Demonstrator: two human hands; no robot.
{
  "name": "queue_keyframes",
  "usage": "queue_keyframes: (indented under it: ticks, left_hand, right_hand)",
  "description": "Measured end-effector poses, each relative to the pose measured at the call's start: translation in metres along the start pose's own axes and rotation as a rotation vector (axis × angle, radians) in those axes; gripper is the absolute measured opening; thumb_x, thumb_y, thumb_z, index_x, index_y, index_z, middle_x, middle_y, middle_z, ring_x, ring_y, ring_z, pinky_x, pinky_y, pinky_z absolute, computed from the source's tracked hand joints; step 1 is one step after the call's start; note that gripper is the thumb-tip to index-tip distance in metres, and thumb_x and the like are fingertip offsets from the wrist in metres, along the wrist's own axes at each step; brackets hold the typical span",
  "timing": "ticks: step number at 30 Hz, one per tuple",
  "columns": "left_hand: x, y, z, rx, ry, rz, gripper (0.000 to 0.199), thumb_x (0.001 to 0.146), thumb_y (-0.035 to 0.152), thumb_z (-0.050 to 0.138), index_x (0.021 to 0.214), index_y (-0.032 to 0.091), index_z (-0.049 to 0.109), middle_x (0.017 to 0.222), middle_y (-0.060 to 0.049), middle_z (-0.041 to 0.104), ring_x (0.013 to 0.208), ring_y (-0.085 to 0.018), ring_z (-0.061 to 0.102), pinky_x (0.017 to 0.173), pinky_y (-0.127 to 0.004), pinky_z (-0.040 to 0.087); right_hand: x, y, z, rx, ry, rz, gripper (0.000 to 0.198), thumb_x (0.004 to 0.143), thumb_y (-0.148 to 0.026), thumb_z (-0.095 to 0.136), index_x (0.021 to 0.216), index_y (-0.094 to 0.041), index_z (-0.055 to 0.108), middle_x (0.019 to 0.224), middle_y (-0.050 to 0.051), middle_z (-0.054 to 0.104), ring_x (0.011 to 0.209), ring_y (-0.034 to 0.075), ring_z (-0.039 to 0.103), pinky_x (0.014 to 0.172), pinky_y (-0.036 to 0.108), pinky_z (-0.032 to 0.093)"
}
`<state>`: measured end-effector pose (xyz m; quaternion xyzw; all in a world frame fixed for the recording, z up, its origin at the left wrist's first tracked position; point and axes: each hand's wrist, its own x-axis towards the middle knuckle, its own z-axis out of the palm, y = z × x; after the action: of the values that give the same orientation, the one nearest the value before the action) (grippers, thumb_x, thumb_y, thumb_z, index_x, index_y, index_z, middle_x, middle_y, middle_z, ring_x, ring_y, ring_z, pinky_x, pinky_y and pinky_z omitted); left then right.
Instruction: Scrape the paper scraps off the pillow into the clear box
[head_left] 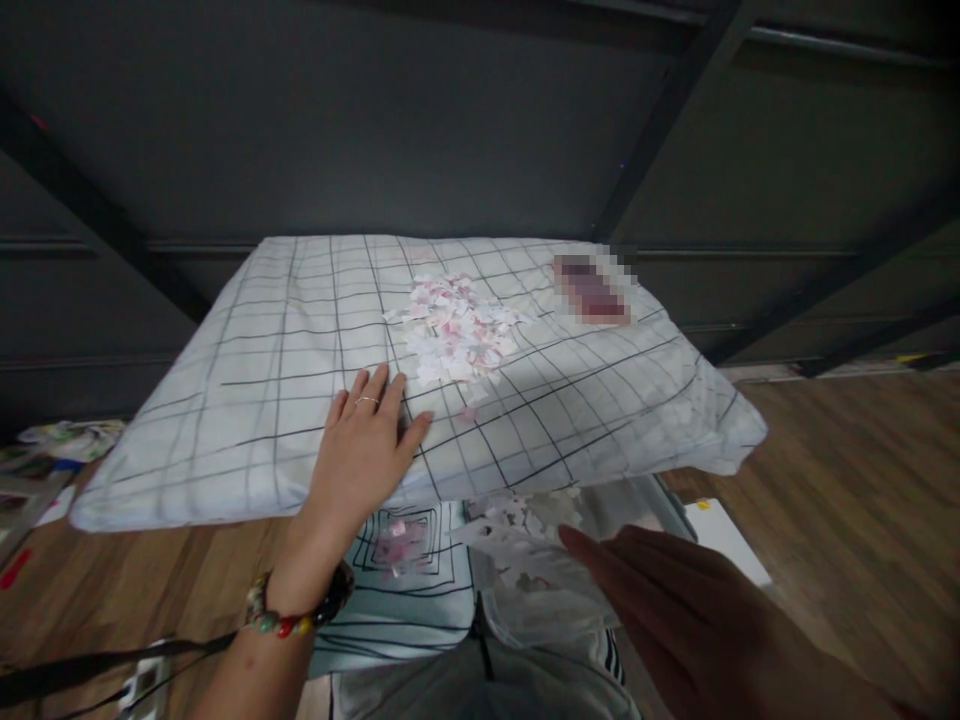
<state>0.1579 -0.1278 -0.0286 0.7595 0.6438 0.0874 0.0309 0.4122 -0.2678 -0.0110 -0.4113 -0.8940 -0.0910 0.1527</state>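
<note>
Dark panels point(375, 130) stand behind the counter point(277, 325), surfaced in white with dark grid lines. Keep the left hand point(360, 440) flat at the counter's near edge to steady the surface; handle pieces gently to limit scatter. Left fingers are extended and empty; whether the right hand point(675, 590), over the clear tub point(525, 622) below the counter's near edge, grips anything cannot be determined. Paper scraps point(457, 335), thin, irregular, white with pink patches, lie heaped mid-counter.

no readable text, no legible labels or brands, no numbers or signs
</note>
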Motion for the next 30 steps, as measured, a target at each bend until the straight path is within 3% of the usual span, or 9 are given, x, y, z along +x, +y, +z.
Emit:
queue_keyframes:
  ticks: [3, 7, 14, 22, 30]
  left_hand:
    - [0.000, -0.001, 0.001, -0.004, 0.020, 0.007, 0.058, 0.092, 0.045, 0.033, 0.136, 0.008, 0.042, 0.148, -0.017, 0.035, 0.138, -0.032, 0.027, 0.110, -0.050, 0.025]
    - [0.000, -0.001, 0.001, -0.004, 0.013, 0.009, 0.059, 0.092, 0.045, 0.032, 0.137, 0.008, 0.041, 0.149, -0.017, 0.034, 0.139, -0.032, 0.026, 0.111, -0.049, 0.024]
    - [0.001, 0.001, -0.001, 0.013, -0.007, 0.000, 0.058, 0.092, 0.044, 0.034, 0.137, 0.007, 0.041, 0.149, -0.017, 0.033, 0.139, -0.032, 0.026, 0.112, -0.048, 0.023]
    - [0.000, -0.002, 0.002, 0.007, 0.032, 0.021, 0.058, 0.092, 0.045, 0.032, 0.136, 0.009, 0.042, 0.148, -0.017, 0.035, 0.138, -0.032, 0.028, 0.110, -0.050, 0.025]
    - [0.000, 0.000, -0.001, 0.008, -0.001, 0.006, 0.059, 0.092, 0.044, 0.032, 0.137, 0.007, 0.041, 0.149, -0.018, 0.033, 0.139, -0.032, 0.026, 0.111, -0.049, 0.023]
  right_hand:
    - [0.038, 0.007, -0.006, 0.107, -0.013, 0.013, 0.040, 0.084, -0.003, 0.032, 0.117, -0.008, 0.055, 0.084, 0.006, 0.071, 0.073, 0.011, 0.066, 0.063, 0.020, 0.056]
    - [0.047, 0.006, -0.009, 0.146, 0.012, 0.072, 0.040, 0.085, -0.002, 0.030, 0.113, -0.010, 0.057, 0.071, 0.003, 0.068, 0.059, 0.010, 0.063, 0.052, 0.019, 0.053]
    - [0.036, 0.012, -0.014, 0.052, 0.041, 0.076, 0.035, 0.089, -0.007, 0.031, 0.111, -0.011, 0.057, 0.071, 0.003, 0.068, 0.058, 0.011, 0.063, 0.049, 0.020, 0.052]
    - [0.037, 0.009, -0.019, 0.133, 0.020, 0.045, 0.039, 0.086, -0.004, 0.029, 0.108, -0.014, 0.059, 0.077, 0.004, 0.071, 0.062, 0.010, 0.065, 0.049, 0.019, 0.052]
    - [0.021, 0.019, -0.019, 0.123, 0.002, 0.084, 0.038, 0.087, -0.008, 0.036, 0.120, -0.018, 0.052, 0.084, 0.004, 0.070, 0.068, 0.011, 0.065, 0.056, 0.019, 0.053]
